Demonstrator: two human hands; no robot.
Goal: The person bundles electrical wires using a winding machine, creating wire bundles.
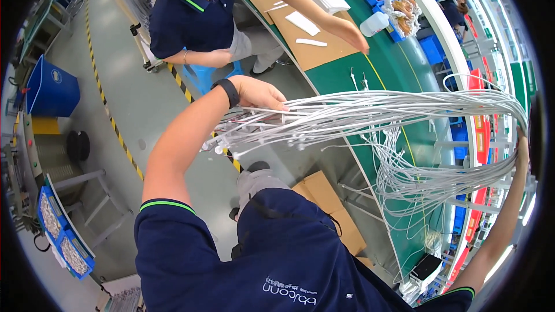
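A long bundle of thin white cables [370,107] stretches across in front of me from left to right. My left hand [257,92], with a black band at its wrist, is closed around the bundle near the connector ends. Small white connectors and thin reddish wires [231,138] stick out below it. At the far right edge my right hand [522,141] grips the bundle where it bends back. Its fingers are mostly hidden by cables and the dark rim. From that bend, more of the cables [428,182] droop back over the green worktable [376,156].
Across from me sits a co-worker [199,17], one arm reaching over cardboard [306,37] with white strips. A white bottle [374,24] and blue bins [396,32] of wires stand on the table. An open cardboard box [332,208] is beneath its edge; a blue bin [52,88] stands left.
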